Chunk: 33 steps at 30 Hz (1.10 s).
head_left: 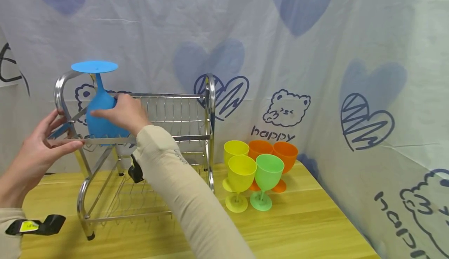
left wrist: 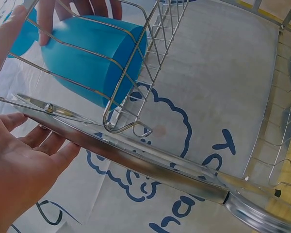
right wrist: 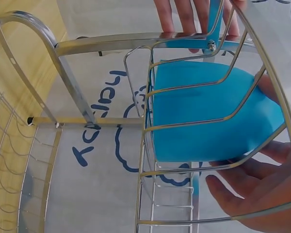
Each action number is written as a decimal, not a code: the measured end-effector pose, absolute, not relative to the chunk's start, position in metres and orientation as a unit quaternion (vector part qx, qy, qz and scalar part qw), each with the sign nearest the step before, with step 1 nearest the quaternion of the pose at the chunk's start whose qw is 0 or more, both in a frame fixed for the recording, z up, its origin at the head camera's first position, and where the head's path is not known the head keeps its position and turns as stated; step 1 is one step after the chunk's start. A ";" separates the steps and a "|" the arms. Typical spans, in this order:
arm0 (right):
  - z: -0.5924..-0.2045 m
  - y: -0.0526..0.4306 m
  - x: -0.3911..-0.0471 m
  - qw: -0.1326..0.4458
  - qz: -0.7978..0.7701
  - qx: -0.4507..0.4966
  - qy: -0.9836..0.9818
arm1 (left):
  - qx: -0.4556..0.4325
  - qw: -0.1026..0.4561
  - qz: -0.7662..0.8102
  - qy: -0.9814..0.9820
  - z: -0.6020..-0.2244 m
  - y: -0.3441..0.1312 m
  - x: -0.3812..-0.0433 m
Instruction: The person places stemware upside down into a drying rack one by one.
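A blue plastic goblet [head_left: 101,113] stands upside down in the upper basket of a two-tier metal dish rack [head_left: 175,138], foot on top and bowl down, at the basket's left end. My right hand [head_left: 128,113] holds its bowl, thumb in front and fingers behind. Through the wires in the right wrist view, the bowl [right wrist: 203,116] and the right hand [right wrist: 262,189] show. My left hand [head_left: 38,146] grips the rack's left upper corner, thumb along the front rail. In the left wrist view, the left hand's fingers [left wrist: 51,143] touch the side bar.
Right of the rack, on the wooden table [head_left: 301,228], stand upright goblets: two yellow ones [head_left: 242,171], a green one [head_left: 269,169] and two orange ones [head_left: 285,155]. The rack's lower tier [head_left: 129,196] lies below my right forearm. A patterned cloth [head_left: 315,76] hangs behind and on the right.
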State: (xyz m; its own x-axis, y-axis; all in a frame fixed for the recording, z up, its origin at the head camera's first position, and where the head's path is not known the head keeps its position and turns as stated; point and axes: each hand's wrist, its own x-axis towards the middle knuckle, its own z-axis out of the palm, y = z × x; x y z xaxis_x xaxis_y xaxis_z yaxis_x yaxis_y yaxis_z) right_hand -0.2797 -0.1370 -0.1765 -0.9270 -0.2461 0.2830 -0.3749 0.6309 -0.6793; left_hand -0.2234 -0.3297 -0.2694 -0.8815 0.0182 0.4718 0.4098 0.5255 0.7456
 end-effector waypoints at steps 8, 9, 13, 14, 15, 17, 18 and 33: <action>-0.178 -0.135 -0.280 0.059 0.374 0.155 -0.912 | -0.119 0.205 -0.464 -0.854 -0.270 -0.330 -0.224; -0.178 -0.135 -0.280 0.058 0.367 0.156 -0.915 | -0.118 0.205 -0.463 -0.854 -0.270 -0.330 -0.224; -0.177 -0.136 -0.281 0.058 0.340 0.160 -0.925 | -0.118 0.203 -0.464 -0.854 -0.270 -0.330 -0.224; -0.177 -0.136 -0.281 0.058 0.334 0.162 -0.927 | -0.119 0.203 -0.464 -0.854 -0.270 -0.330 -0.224; -0.177 -0.136 -0.281 0.057 0.329 0.162 -0.929 | -0.120 0.203 -0.464 -0.854 -0.270 -0.331 -0.224; -0.176 -0.135 -0.281 0.052 0.314 0.165 -0.933 | -0.121 0.204 -0.465 -0.853 -0.269 -0.330 -0.224; -0.175 -0.134 -0.280 0.048 0.305 0.171 -0.936 | -0.121 0.204 -0.466 -0.852 -0.269 -0.330 -0.224; -0.138 -0.103 -0.255 0.070 0.256 0.242 -0.933 | -0.140 0.204 -0.492 -0.835 -0.270 -0.329 -0.223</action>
